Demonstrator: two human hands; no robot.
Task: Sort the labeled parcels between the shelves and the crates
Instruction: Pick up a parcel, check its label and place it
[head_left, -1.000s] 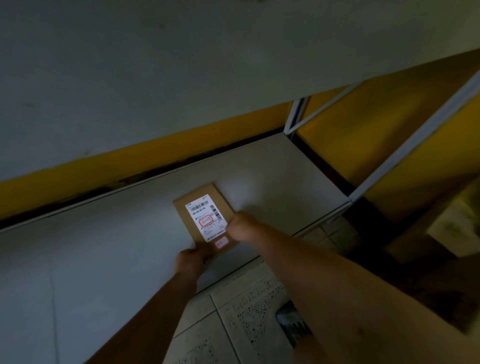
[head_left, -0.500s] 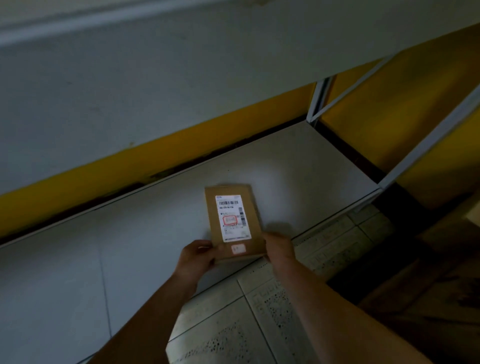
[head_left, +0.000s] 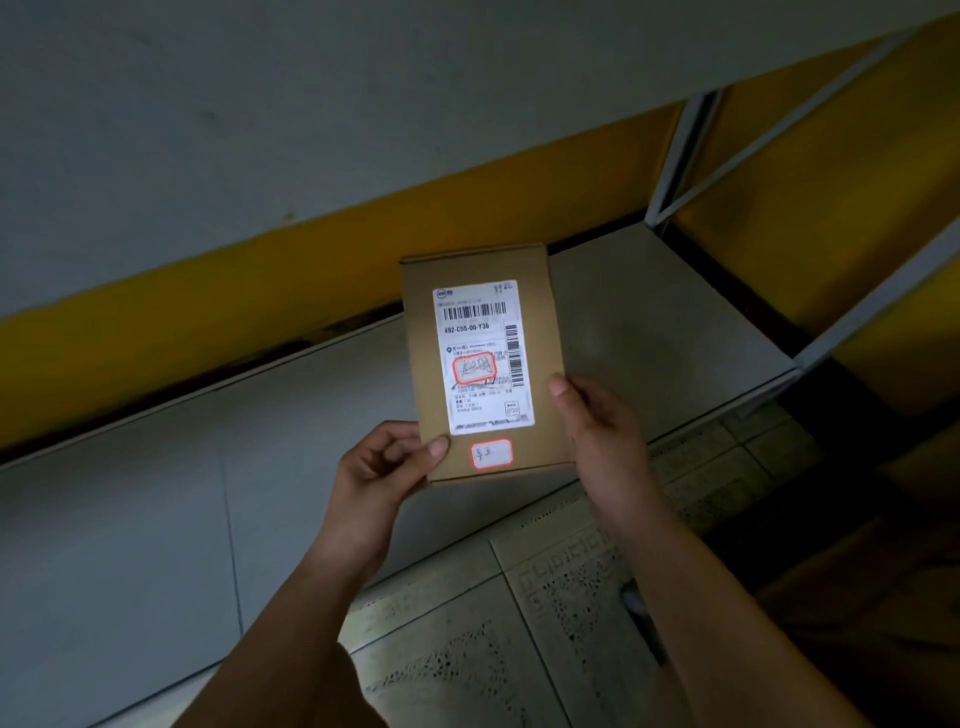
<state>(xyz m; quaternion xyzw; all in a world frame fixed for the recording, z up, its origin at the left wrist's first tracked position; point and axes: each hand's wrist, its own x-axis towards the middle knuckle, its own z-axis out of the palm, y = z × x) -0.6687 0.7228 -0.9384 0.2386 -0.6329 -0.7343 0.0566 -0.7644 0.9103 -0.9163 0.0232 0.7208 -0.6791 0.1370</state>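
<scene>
Over the speckled floor tiles (head_left: 467, 649), the left hand (head_left: 382, 467) and right hand (head_left: 597, 421) each have a pinching grip on the near corners of a flat brown cardboard parcel (head_left: 540, 332). It is held clear of the pale grey shelf board (head_left: 156, 519), with its white label (head_left: 483, 364) facing the person, probably for reading.

A dim yellow wall (head_left: 182, 332) runs as a slanting band from 9 o'clock up toward 2 o'clock, pale floor tiles (head_left: 457, 665) with dark speckled patterns and slanting grout lines fill the 6 o'clock area, and a dark blurred object (head_left: 636, 608) lies on them toward 5 o'clock
</scene>
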